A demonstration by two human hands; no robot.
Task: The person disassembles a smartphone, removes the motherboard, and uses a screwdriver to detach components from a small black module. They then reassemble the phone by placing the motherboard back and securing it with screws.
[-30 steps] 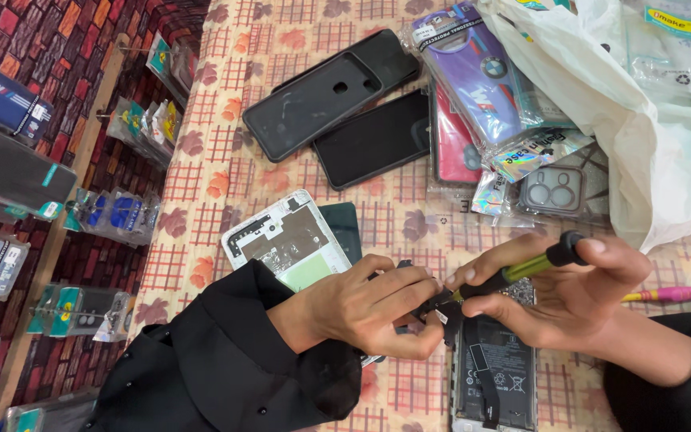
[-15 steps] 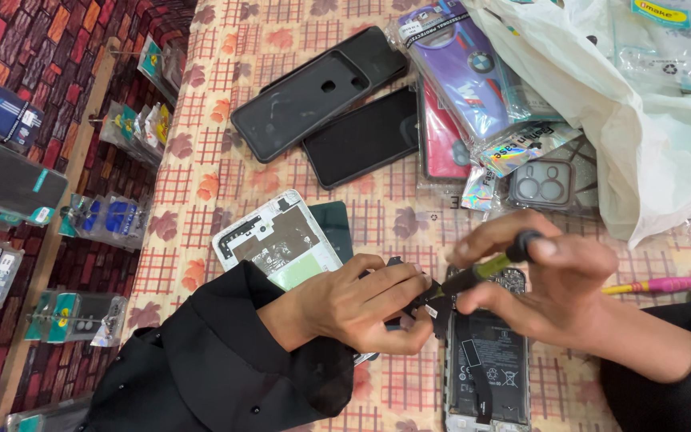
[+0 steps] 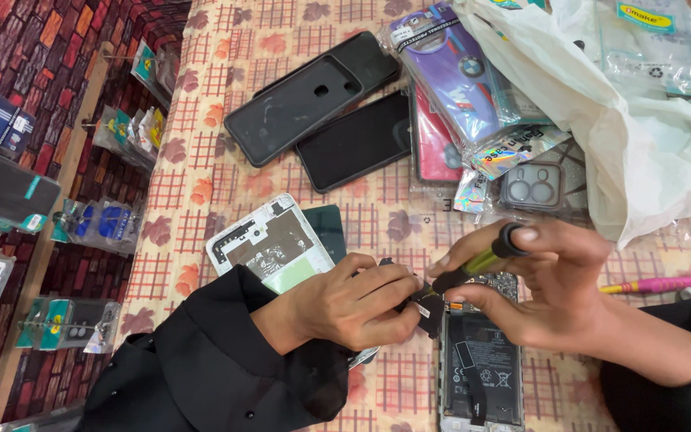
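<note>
Head view — steeply downward, close

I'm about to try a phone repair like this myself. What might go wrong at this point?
The screwdriver tip sits on a small dark part pinched in the left hand, close to its fingertips; a slip might jab them. The part is held above the opened phone, so a dropped screw may fall among its exposed internals or onto the busy patterned cloth and be hard to find. The right hand grips high on the handle, giving less control.
</note>
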